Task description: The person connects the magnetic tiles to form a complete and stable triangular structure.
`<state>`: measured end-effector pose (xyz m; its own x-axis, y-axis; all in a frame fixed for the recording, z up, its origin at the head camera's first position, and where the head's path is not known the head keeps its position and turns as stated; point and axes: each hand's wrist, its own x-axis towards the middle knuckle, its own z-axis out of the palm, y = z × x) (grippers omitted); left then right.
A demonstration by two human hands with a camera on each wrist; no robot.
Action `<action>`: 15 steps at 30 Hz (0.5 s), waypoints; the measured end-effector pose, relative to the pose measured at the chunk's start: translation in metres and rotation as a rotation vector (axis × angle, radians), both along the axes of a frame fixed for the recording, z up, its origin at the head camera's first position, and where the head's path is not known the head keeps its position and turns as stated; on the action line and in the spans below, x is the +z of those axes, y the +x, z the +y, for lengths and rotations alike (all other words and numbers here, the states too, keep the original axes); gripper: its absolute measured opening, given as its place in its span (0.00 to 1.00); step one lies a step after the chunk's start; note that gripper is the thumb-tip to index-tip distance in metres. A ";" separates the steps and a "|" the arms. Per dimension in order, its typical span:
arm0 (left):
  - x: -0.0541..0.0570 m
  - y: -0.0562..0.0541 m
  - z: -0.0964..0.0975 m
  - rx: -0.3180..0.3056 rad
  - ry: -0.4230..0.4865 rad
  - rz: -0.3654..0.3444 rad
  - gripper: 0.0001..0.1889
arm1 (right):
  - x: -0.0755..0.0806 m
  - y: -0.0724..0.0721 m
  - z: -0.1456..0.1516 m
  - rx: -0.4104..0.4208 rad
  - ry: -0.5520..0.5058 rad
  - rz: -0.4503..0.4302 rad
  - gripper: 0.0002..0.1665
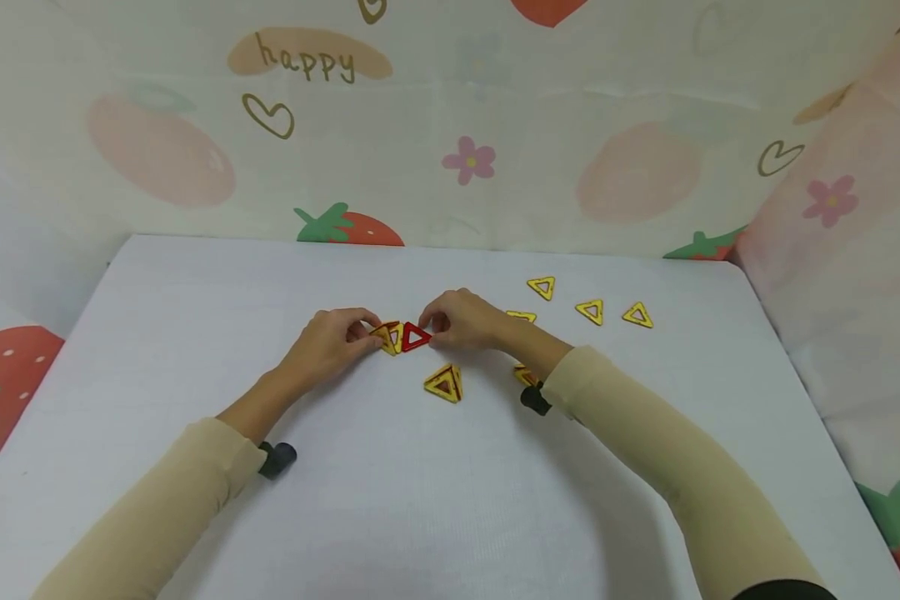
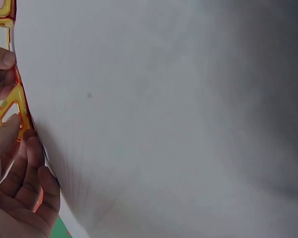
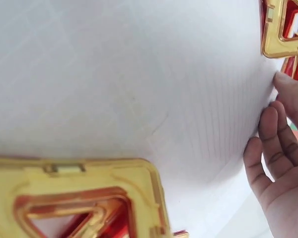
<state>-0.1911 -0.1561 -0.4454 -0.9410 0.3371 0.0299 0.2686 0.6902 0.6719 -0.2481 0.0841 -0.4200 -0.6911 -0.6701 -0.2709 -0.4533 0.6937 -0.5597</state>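
In the head view my left hand [image 1: 328, 342] pinches a small yellow and red cluster of triangular magnetic tiles [image 1: 385, 340] between thumb and fingers. A red triangular magnetic tile [image 1: 406, 337] lies against the cluster's right side. The tip of that red tile is between the thumb and fingers of my right hand [image 1: 467, 320]. In the left wrist view the left thumb presses a yellow tile [image 2: 24, 106] from one side, with fingertips at its lower edge. The right wrist view shows the right thumb at a red tile [image 3: 287, 66], partly hidden.
Nearer me stands a yellow pyramid of tiles [image 1: 454, 380]. Another yellow piece [image 1: 525, 375] is partly behind the right wrist. Yellow triangles [image 1: 597, 305] lie toward the back right, one partly covered by the right forearm. The white table [image 1: 345, 500] meets a printed cloth [image 1: 420, 192] behind.
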 end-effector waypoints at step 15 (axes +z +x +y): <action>0.001 -0.004 0.002 -0.010 -0.027 -0.013 0.17 | -0.006 0.001 -0.003 -0.011 -0.013 0.049 0.13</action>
